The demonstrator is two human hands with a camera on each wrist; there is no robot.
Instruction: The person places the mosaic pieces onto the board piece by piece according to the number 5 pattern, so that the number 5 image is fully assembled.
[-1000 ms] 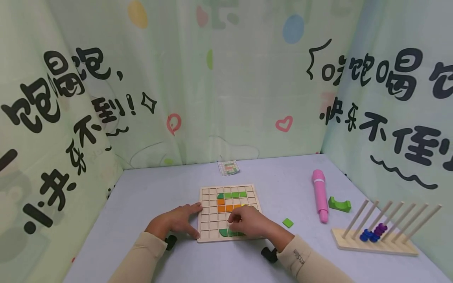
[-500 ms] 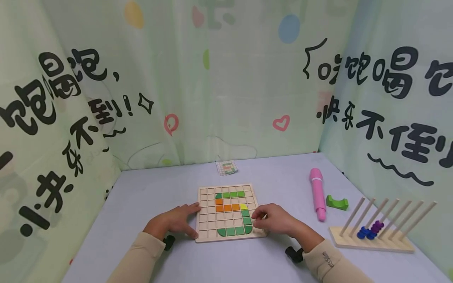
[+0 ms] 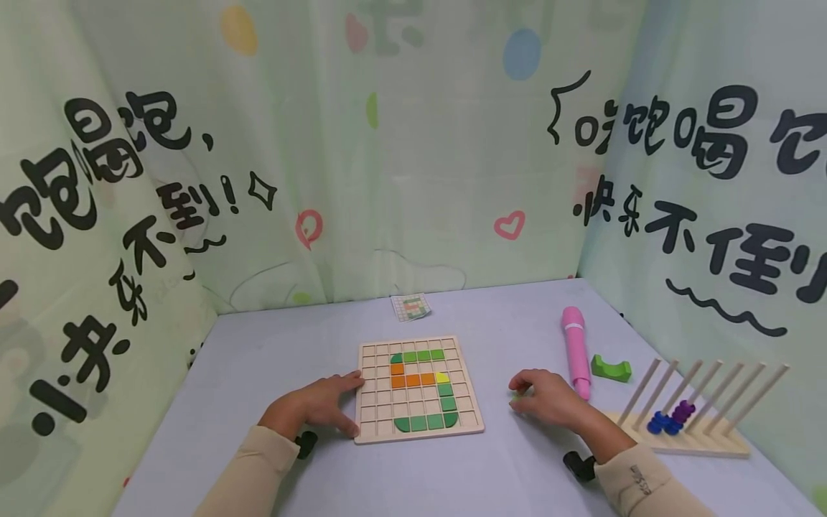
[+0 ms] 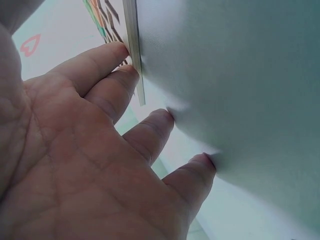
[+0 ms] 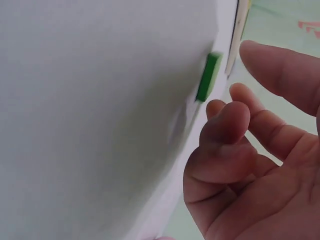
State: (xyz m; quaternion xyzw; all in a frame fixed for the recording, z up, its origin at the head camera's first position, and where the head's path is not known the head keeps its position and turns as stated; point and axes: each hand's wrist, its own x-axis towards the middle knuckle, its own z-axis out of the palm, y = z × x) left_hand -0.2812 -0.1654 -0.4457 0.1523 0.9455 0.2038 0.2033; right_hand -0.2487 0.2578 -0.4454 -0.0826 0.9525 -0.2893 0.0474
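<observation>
A wooden grid board (image 3: 375, 411) lies on the table in the head view. Its cells hold a green row (image 3: 423, 356), orange tiles (image 3: 413, 380), one yellow tile (image 3: 442, 377) and a dark green row (image 3: 418, 423). My left hand (image 3: 313, 406) touches the board's left edge with its fingers and thumb spread. To the right of the board, my right hand (image 3: 545, 396) hovers by a loose green tile (image 5: 209, 77) on the table. In the right wrist view its thumb and loosely bent fingers stand apart from the tile, holding nothing.
A printed pattern card (image 3: 410, 307) lies behind the board. On the right are a pink microphone-shaped toy (image 3: 575, 348), a green curved block (image 3: 611, 368) and a wooden peg rack (image 3: 704, 444) with blue and purple beads. Printed curtains (image 3: 413, 179) surround the table.
My right hand has moved right, off the board to the loose green tile, uncovering the yellow and dark green tiles. My left hand has stayed at the board's left edge.
</observation>
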